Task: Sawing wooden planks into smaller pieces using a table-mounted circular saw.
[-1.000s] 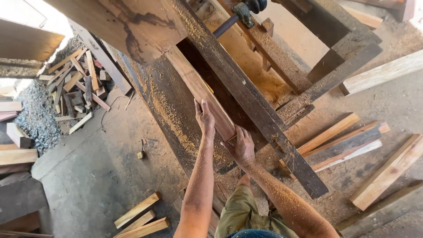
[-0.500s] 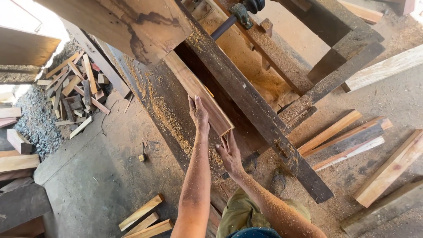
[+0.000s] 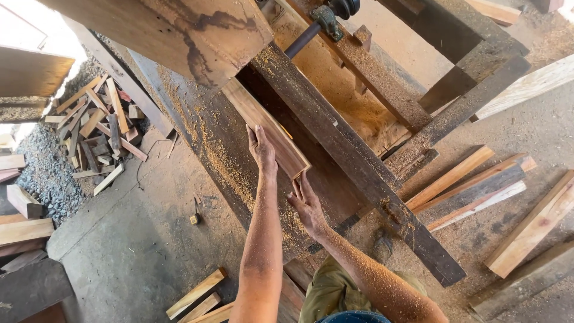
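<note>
a reddish-brown wooden plank [image 3: 266, 128] lies lengthwise on the sawdust-strewn machine bed [image 3: 203, 149] in the middle of the frame, its far end running under a large slab of wood [image 3: 179, 30] at the top and its near end cut square just above the hands. the left hand [image 3: 262, 149] lies flat, fingers stretched, on the plank's left edge and top face; the right hand [image 3: 306, 203] is open with its fingertips pressed to the near end; the two hands are apart, neither closed around the wood. judging from how things lie, most of the plank's length is on the bed with its far end out of sight under the slab, so how much travel is left cannot be told. to the right of the plank runs a dark heavy beam [image 3: 353, 161], close alongside, leaving a narrow dark channel between them; a metal handle [image 3: 317, 24] sits above it in the upper centre. to the left the bed drops to a bare concrete floor [image 3: 125, 239], open room down to a scrap-wood pile [image 3: 95, 131] in the upper left. loose boards [image 3: 472, 185] lie at the right, short offcuts [image 3: 197, 296] at the bottom centre, near the person's legs.
</note>
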